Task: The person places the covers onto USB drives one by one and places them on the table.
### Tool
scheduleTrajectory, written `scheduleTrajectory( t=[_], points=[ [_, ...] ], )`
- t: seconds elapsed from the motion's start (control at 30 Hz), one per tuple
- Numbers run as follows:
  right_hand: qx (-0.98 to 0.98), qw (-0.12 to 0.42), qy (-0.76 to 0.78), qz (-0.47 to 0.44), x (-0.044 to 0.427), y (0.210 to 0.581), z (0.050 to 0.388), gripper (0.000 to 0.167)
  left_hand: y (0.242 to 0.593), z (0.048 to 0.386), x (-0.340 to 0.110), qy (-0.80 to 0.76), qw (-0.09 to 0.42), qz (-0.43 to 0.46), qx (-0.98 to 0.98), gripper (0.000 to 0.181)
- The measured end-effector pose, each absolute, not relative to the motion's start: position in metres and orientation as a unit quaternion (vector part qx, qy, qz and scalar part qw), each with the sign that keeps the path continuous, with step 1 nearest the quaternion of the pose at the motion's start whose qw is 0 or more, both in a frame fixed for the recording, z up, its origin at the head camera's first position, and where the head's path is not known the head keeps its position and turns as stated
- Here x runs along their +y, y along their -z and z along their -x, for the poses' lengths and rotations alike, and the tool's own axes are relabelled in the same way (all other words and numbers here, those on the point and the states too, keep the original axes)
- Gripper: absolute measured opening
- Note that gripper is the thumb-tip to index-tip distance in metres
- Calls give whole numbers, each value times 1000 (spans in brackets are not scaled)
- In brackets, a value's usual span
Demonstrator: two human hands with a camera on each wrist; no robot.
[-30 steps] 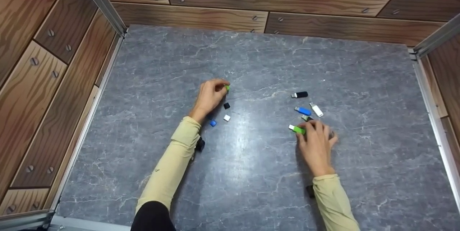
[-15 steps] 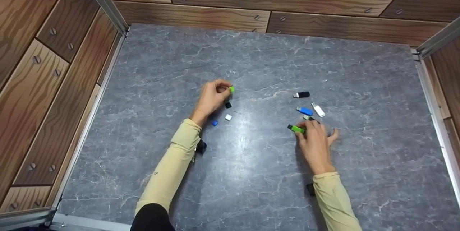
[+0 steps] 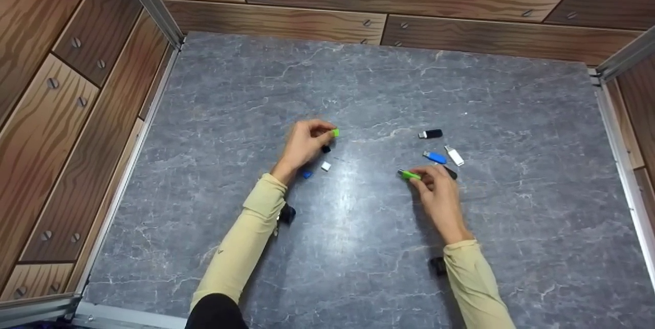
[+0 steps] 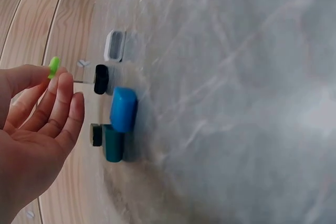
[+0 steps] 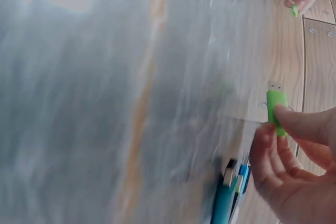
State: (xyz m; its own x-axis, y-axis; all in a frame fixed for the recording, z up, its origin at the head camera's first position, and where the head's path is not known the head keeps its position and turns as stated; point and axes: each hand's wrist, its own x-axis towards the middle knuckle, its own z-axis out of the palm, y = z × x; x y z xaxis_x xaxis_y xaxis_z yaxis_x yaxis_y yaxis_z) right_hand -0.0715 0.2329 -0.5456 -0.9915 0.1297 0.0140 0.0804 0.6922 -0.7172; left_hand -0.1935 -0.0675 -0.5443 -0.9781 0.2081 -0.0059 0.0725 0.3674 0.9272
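Observation:
Between thumb and fingertips, my left hand (image 3: 303, 145) pinches a small bright green USB stick cap (image 3: 335, 133), held off the table. My right hand (image 3: 439, 196) grips a green USB stick (image 5: 276, 109), its metal plug bare and pointing left toward the cap. Below the left hand lie a black cap (image 3: 326, 149), a white cap (image 3: 326, 166) and a blue cap (image 3: 307, 175). A teal cap (image 4: 113, 144) shows beside the blue one in the left wrist view. Past the right hand lie a black USB stick (image 3: 433, 134), a blue one (image 3: 435, 157) and a white one (image 3: 455, 156).
A dark USB stick (image 3: 451, 172) lies partly hidden behind the right hand's fingers. The grey marbled tabletop (image 3: 358, 83) is bordered by wood-patterned walls (image 3: 317, 22) at the back and sides. Metal rails (image 3: 632, 206) run along the edges.
The right hand has lifted the green stick and moved left and slightly away from the other sticks. The left hand has shifted slightly right with the green cap.

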Motion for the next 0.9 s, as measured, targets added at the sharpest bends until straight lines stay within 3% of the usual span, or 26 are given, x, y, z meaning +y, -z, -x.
scheduleTrajectory(
  t=[0.4,0.9],
  points=[
    [-784,-16,-610,115,221,545,84,24,550,174,-56,-591,99,-76,797,18],
    [-731,-53,-665,140,217,555,94,28,554,151,-44,-592,120,-108,789,15]
  ],
)
